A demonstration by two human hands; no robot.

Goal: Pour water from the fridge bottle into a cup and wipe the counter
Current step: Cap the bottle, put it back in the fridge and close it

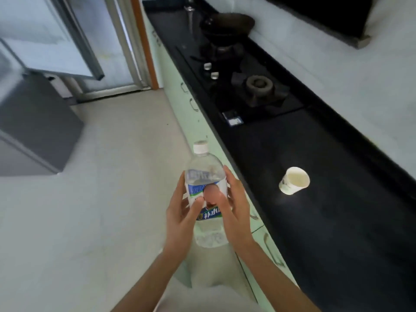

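Two bare forearms reach up from the bottom edge, and between them both hands hold a clear plastic bottle (206, 176) over the pale floor (101, 210), just left of the counter's front edge. The left hand (180, 219) wraps the bottle's left side, fingers curled behind it and thumb laid across the blue and white label. The right hand (236, 212) clasps the right side, its thumb pressed on the label beside the other thumb. The bottle tilts slightly away from the camera, its white cap (200, 147) screwed on.

At far left stands a grey fridge (33, 131) with its door (51, 41) swung open. Right of the hands runs the black counter (337, 233) above pale green cabinet fronts (180, 86). A white paper cup (294, 180) stands on the counter, near the bottle but apart from it. Farther back sits a gas hob (247, 86), a dark pan (227, 24) resting on its far burner.
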